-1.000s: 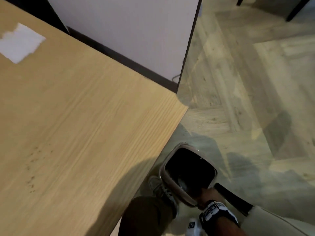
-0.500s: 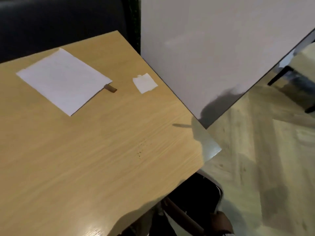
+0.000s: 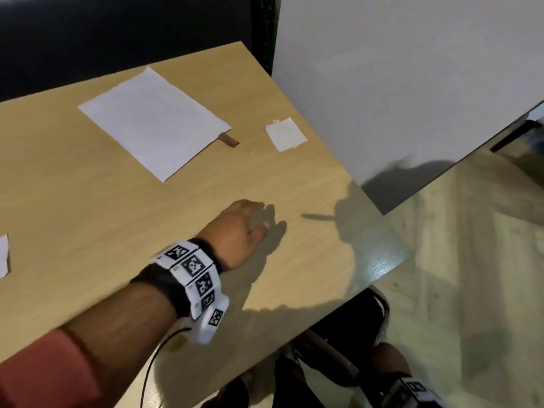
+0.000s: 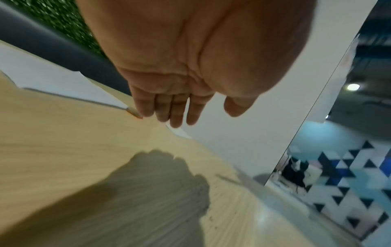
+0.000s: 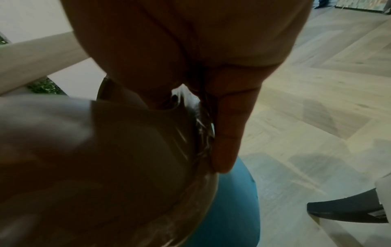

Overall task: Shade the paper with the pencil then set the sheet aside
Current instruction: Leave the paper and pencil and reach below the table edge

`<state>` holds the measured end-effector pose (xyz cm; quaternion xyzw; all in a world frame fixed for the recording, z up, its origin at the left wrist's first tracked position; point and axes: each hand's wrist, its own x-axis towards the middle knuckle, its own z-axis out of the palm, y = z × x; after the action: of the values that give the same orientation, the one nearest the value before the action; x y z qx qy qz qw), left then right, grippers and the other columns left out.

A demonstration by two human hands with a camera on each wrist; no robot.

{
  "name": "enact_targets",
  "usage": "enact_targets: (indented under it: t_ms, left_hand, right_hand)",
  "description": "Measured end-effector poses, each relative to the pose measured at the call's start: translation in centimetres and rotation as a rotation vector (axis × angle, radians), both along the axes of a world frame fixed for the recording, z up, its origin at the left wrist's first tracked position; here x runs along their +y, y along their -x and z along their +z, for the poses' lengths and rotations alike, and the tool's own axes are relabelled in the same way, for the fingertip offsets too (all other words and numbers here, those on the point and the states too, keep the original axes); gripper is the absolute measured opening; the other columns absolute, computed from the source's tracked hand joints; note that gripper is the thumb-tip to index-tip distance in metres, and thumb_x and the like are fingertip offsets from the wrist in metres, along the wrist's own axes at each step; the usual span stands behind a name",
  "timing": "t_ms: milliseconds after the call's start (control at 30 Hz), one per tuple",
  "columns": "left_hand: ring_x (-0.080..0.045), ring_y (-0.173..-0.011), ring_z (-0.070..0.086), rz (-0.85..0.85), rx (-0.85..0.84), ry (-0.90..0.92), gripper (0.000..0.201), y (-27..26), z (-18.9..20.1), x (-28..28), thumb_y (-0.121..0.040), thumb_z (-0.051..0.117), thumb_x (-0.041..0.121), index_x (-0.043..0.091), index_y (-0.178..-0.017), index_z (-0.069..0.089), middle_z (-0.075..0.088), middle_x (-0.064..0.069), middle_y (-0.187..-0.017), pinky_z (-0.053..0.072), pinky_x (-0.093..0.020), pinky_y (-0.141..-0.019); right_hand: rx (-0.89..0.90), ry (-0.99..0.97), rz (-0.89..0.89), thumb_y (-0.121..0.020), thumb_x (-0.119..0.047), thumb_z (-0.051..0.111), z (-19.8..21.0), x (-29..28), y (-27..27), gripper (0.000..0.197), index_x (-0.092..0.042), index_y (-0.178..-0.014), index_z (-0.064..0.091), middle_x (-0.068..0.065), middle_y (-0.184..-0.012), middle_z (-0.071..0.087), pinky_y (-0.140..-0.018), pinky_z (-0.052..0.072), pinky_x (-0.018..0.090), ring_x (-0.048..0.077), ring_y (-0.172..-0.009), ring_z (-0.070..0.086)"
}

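Hard to make out much of the right hand (image 5: 211,83) here: in the head view it's cut off at the bottom edge, down below the desk (image 3: 88,216), and the right wrist view is dark. What I can see there is a finger laid along the rim of a brownish bin (image 5: 127,150) with a crinkly liner, thumb side tucked inside the rim, so it looks like it's gripping the bin edge, though the rest of the fingers are hidden. No actual pencil that I can spot anywhere; there's only a thin pointed shadow on the desk near the right corner. A small brown thing (image 3: 229,140) pokes out from under the sheet's right corner, too blurry to name. Compared with half a second ago, the left hand (image 3: 240,228) has come into view and now hangs over the middle of the desk, fingers straight and relaxed, holding nothing; before, only the bare desk showed there. The paper (image 3: 153,122) hasn't moved: it lies flat at the far side of the desk, well apart from the hand, its long axis running diagonally from far-left to near-right. A small white scrap (image 3: 286,134) sits to its right, and another white piece (image 3: 3,254) is clipped by the left edge.
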<state>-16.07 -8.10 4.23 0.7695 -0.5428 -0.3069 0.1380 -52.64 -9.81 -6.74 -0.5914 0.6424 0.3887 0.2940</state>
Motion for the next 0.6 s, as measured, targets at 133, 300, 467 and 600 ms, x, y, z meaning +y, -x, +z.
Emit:
enact_targets:
  t_ms: [133,300,467,600]
  left_hand:
    - [-0.024,-0.148,-0.009,-0.108,-0.161,-0.248,0.071,1.4,-3.8,-4.5,-0.099,0.025,0.048,0.011,-0.152,-0.005,-0.011,-0.008,-0.161,-0.002,-0.037,-0.118]
    - [-0.021,-0.142,-0.028,-0.083,-0.244,-0.328,0.092,4.8,-6.2,-3.4,-0.088,0.018,0.071,0.013,-0.149,-0.02,-0.031,-0.004,-0.155,-0.015,-0.038,-0.116]
    - [-0.024,-0.141,-0.032,-0.284,-0.144,-0.178,0.102,10.3,-6.6,0.5,-0.074,-0.007,0.08,0.011,-0.149,-0.02,-0.033,-0.008,-0.154,-0.013,-0.042,-0.117]
    - [-0.011,-0.142,-0.027,-0.378,0.152,-0.023,0.086,11.0,-5.4,1.8,-0.08,-0.001,0.078,0.026,-0.146,-0.021,-0.028,0.006,-0.153,-0.011,-0.032,-0.117]
  right_hand:
    - [-0.099,-0.026,-0.114,-0.092,-0.02,0.049,-1.4,0.1,-3.0,0.017,-0.006,-0.094,0.059,0.015,-0.109,0.063,-0.074,0.042,0.027,0.026,-0.109,0.062]
    - [-0.128,-0.041,-0.097,-0.09,-0.02,0.05,-2.0,0.3,-3.0,0.021,-0.008,-0.073,0.048,0.016,-0.118,0.058,-0.073,0.037,0.024,0.027,-0.103,0.06]
    - [-0.119,-0.061,0.146,-0.085,-0.025,0.06,-2.0,0.9,-3.5,0.036,-0.012,-0.118,0.06,0.016,-0.124,0.056,-0.088,0.047,0.03,0.03,-0.114,0.058]
    - [-0.154,-0.044,0.079,-0.083,-0.025,0.062,-2.1,1.3,-3.4,0.041,-0.011,-0.121,0.058,0.017,-0.125,0.056,-0.086,0.047,0.031,0.03,-0.114,0.058]
